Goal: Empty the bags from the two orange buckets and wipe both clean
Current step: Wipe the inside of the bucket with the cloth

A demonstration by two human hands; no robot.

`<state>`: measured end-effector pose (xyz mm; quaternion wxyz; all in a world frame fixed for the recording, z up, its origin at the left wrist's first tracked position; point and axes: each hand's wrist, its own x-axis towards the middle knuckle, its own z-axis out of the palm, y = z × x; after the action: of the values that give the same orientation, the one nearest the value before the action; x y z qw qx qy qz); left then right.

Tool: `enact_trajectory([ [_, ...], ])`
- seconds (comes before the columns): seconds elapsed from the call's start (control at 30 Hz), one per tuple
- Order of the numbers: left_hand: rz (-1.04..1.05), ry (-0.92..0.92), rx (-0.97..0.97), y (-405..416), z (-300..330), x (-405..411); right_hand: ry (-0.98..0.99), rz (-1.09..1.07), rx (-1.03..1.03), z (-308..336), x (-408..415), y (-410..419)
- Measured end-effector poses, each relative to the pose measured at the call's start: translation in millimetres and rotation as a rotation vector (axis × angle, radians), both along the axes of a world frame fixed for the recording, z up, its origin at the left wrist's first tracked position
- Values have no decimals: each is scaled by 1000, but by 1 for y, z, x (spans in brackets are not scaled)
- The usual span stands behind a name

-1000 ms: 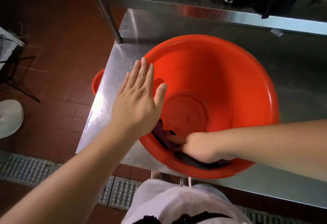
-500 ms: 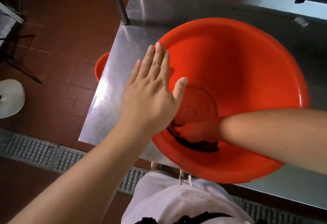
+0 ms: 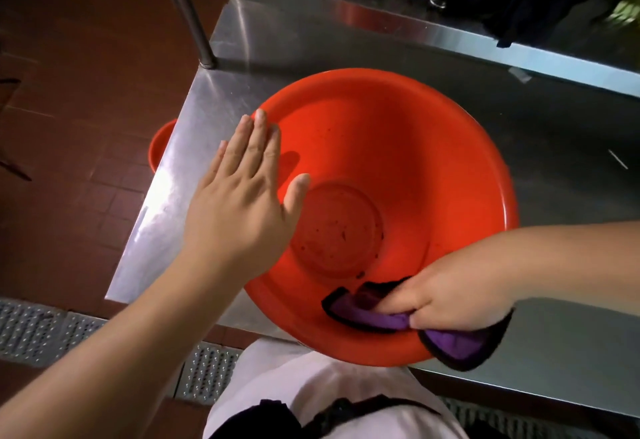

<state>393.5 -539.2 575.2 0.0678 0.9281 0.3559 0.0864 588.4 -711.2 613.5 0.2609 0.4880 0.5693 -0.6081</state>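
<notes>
Seen from above: a large orange bucket [image 3: 408, 147], wide and shallow like a basin, stood on the near left corner of a steel table [image 3: 568, 161], its near rim jutting slightly past the table's front edge. Held no bags; only dark specks and smears on the flat round bottom and a few on the inner wall.

Left hand [image 3: 242, 203] laid flat and unclenched against the bucket's left rim, fingers straight and together, fingertips reaching the far left of the rim, thumb spread out over the inside wall. Grasped nothing; whether pressed on the rim or just above it could not be told.

Right hand [image 3: 453, 303] reached in from the right, over the near rim, closed around a purple cloth [image 3: 374, 320] with a dark edge. Cloth pressed against the near inner wall, one bunched part lying inside the bucket to the left of the fingers, another corner hanging out past the rim under the wrist.

A second orange bucket [image 3: 160, 144] showed only as a sliver on the red tiled floor [image 3: 69, 74], just beside the table's left edge, mostly hidden by it. Contents not visible.

Above the table's back, a steel shelf [image 3: 450, 36] on a round post [image 3: 194, 22], with dark fabric draped at its right. Metal drain grating [image 3: 34, 327] along the floor near the front.
</notes>
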Motion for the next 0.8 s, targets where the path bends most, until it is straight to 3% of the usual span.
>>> enact_trajectory([
  [0.13,22,-25,26,-1,-3,1,-166,231,-92,-58,-9,13],
  [0.37,30,-42,35,4,-6,-1,-371,243,-108,-129,-38,55],
  [0.6,-25,-33,-14,10,-5,6,-363,216,-98,-155,-39,56],
  [0.8,-4,-29,-13,19,19,19,-359,335,8,-156,-51,63],
])
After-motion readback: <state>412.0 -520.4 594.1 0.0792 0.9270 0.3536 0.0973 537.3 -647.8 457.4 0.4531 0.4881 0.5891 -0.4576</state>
